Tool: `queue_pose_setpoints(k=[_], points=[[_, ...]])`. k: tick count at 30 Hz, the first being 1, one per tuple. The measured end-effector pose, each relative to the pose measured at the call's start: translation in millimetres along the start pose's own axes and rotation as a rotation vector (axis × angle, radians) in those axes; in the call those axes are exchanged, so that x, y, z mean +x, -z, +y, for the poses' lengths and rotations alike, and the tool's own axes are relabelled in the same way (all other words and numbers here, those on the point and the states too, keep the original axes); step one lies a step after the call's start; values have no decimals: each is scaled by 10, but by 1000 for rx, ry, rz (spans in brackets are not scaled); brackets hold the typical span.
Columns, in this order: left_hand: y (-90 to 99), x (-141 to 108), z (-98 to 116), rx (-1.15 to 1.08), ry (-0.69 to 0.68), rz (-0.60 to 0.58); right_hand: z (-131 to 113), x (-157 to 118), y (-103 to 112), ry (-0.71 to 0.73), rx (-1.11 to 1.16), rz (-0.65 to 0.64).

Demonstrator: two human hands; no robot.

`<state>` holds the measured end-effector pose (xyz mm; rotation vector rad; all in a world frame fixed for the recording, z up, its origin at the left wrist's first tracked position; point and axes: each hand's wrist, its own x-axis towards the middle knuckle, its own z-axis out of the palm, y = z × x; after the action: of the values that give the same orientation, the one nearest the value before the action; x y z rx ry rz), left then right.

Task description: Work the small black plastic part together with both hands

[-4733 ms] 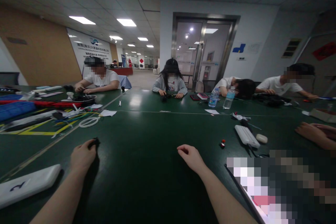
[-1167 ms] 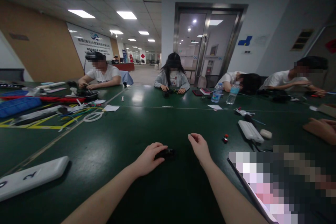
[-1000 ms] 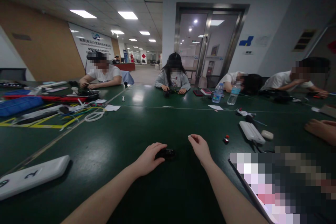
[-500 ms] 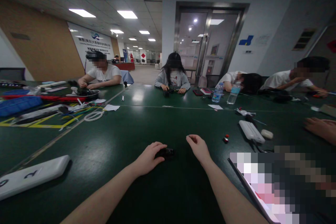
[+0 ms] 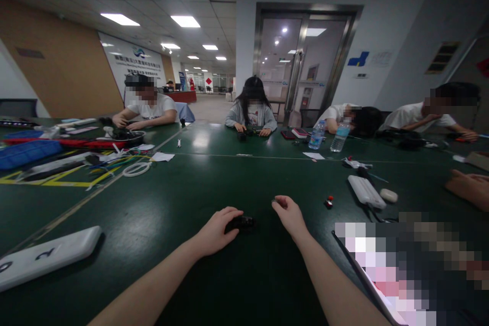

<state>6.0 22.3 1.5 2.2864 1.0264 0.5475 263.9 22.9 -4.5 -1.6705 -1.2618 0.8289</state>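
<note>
My left hand [image 5: 218,232] lies over a small black object [image 5: 240,223] on the dark green table mat [image 5: 160,204], with its fingers closed on it. Much of that object is hidden by the fingers. A short way to the right, my right hand [image 5: 289,215] rests with curled fingers and holds nothing I can make out. Beyond it lie a small red and black part [image 5: 328,202], a white power bank [image 5: 364,192] with a cable, and a pale oval object [image 5: 388,195]. A white bar marked with a 2 [image 5: 49,257] lies to my left.
A pixelated tablet or phone [image 5: 382,270] lies at the lower right, near a co-worker's hand [image 5: 468,188]. Wires, a blue tray [image 5: 28,154] and a white cable coil [image 5: 136,168] are at the left. Water bottles [image 5: 340,136] and seated co-workers are across the table.
Over the earlier frames, my left hand has moved right with the black object to in front of me. In the last moments, my right hand's fingers have curled slightly.
</note>
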Motion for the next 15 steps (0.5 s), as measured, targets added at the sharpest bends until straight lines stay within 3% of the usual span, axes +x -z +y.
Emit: queue_pose_setpoints(k=[8, 15], points=[[-3, 14, -1, -11, 13, -4, -141, -81, 33, -78, 1, 5], [-37, 22, -58, -6, -15, 15, 5, 28, 0, -93, 61, 46]])
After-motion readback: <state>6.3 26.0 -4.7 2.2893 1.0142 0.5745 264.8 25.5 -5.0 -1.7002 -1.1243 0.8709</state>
